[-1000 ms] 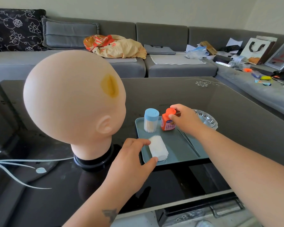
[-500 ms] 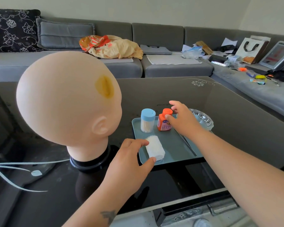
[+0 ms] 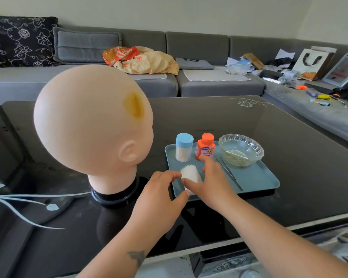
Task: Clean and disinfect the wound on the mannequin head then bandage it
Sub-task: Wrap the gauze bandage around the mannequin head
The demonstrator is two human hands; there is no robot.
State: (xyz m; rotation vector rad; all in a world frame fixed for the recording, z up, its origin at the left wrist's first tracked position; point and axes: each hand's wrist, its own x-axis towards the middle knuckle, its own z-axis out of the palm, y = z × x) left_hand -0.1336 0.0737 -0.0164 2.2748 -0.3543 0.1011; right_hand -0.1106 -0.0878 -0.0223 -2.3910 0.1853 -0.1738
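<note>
Gauze roll (image 3: pixel 189 175), pinched between both hands' fingers (image 3: pixel 186 184) on the tray (image 3: pixel 255 177), could be unrolled loose or knocked against the orange bottle (image 3: pixel 205 146).

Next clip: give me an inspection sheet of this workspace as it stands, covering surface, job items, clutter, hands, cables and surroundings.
Surface: glossy black table with white floral print.
Job's things: mannequin head upright on its stand, yellow-brown wound mark uncovered. Blue tray holds cotton swab jar, orange bottle with cap on, glass bowl, tweezers, gauze roll.
Clutter: nothing seen on the table beyond the tray.
Hands: left hand and right hand both at the gauze roll, fingers on either side of it.
Cables: nothing seen.
Surroundings: grey sofa strewn with bags, papers and small items; patterned cushion.
</note>
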